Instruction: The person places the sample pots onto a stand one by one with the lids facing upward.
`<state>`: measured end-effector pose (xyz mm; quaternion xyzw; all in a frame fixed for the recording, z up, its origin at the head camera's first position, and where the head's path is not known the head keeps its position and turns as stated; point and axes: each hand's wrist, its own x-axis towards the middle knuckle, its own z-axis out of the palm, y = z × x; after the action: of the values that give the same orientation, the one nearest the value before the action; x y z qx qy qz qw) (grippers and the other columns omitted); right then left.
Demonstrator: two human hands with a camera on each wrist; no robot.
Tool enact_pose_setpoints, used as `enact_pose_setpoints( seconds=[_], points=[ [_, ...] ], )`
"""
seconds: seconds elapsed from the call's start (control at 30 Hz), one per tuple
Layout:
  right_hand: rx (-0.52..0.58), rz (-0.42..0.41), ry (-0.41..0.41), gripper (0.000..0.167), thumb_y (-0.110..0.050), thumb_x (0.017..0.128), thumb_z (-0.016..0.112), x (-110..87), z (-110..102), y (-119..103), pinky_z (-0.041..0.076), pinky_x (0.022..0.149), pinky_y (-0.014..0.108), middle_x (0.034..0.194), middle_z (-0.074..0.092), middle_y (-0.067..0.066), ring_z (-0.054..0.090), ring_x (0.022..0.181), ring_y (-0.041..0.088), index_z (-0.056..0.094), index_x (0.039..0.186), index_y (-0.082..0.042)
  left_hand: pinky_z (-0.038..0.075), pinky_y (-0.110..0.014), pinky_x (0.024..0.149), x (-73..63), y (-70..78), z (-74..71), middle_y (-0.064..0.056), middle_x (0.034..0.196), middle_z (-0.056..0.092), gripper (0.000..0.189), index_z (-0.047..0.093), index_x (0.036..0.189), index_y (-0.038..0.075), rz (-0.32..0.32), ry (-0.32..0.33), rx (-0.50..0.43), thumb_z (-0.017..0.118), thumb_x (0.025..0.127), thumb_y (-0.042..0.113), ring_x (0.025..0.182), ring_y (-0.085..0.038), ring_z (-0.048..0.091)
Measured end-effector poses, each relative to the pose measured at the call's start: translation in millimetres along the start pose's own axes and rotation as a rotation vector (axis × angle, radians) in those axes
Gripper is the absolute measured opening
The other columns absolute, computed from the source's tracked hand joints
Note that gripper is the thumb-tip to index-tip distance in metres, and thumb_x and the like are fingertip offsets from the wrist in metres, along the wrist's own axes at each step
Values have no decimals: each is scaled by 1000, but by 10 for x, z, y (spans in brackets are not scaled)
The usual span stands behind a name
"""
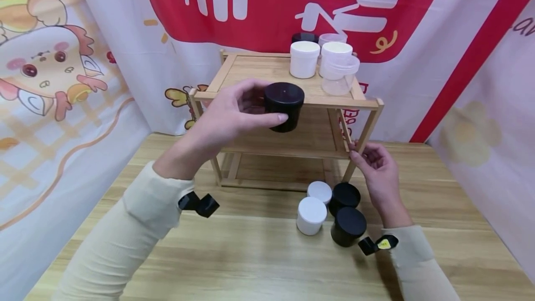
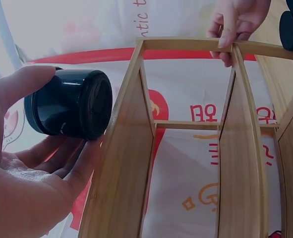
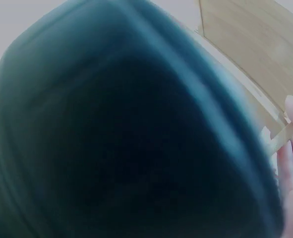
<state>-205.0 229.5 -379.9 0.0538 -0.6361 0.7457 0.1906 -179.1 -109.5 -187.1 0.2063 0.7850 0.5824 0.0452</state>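
Observation:
My left hand (image 1: 227, 117) grips a black lidded jar (image 1: 285, 106) between thumb and fingers, in front of the wooden shelf rack (image 1: 251, 98) at the height of its top board. In the left wrist view the jar (image 2: 72, 104) lies on its side relative to the camera, apart from the rack. My right hand (image 1: 380, 171) pinches the rack's front right post at the middle shelf; its fingers also show in the left wrist view. A dark blurred jar (image 3: 136, 129) fills most of the right wrist view and hides much of that hand.
On the rack's top right stand two white jars (image 1: 303, 59), clear jars (image 1: 339, 75) and a black-topped one (image 1: 305, 37) behind. Two white jars (image 1: 311, 216) and two black jars (image 1: 349, 226) stand on the wooden table (image 1: 234, 254), before the rack's right leg. Printed cloth (image 1: 113, 59) hangs around.

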Motion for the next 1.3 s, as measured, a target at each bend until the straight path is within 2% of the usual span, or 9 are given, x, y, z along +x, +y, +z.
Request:
enact_pose_setpoints(
  seconds=[0.23, 0.5, 0.63, 0.97, 1.17, 1.3],
  points=[
    [-25, -84, 43, 38, 8, 95, 75, -9, 33, -32, 60, 97, 20, 122, 79, 7, 74, 113, 15, 67, 131, 1, 55, -46, 110, 70, 37, 12, -4, 140, 65, 57, 61, 145, 20, 3, 19, 7, 83, 93, 23, 125, -24, 66],
    [-26, -151, 54, 32, -1, 101, 71, 0, 46, -90, 61, 90, 20, 114, 82, 2, 78, 101, 16, 69, 133, 1, 55, -46, 109, 117, 55, 38, -5, 141, 65, 57, 60, 146, 18, -10, 9, -11, 83, 93, 21, 125, -25, 66],
    [-40, -137, 51, 31, -5, 103, 70, -5, 53, -119, 60, 92, 19, 113, 82, -2, 77, 101, 15, 69, 133, 0, 56, -45, 107, 124, 65, 49, -6, 140, 66, 57, 60, 145, 17, -8, 6, -14, 83, 93, 20, 124, -26, 66],
    [-66, -111, 59, 30, -6, 103, 70, -14, 39, -139, 60, 91, 18, 114, 81, 1, 75, 102, 13, 70, 133, -2, 57, -46, 106, 164, 135, 84, -6, 140, 66, 58, 60, 145, 18, 7, 5, -1, 84, 93, 23, 125, -25, 66],
    [-87, -86, 55, 31, -9, 104, 70, -16, 40, -147, 60, 91, 18, 115, 80, 0, 73, 104, 14, 70, 134, -4, 53, -45, 109, 263, 200, 83, -4, 141, 65, 59, 59, 147, 19, 27, 36, 44, 83, 93, 26, 127, -23, 64],
    [-71, -88, 46, 31, -8, 104, 69, -14, 41, -136, 60, 92, 18, 114, 81, 0, 73, 105, 14, 69, 134, -2, 55, -43, 107, 362, 235, 86, -5, 142, 65, 60, 58, 148, 19, 34, 54, 50, 83, 94, 26, 127, -22, 64]
  ],
)
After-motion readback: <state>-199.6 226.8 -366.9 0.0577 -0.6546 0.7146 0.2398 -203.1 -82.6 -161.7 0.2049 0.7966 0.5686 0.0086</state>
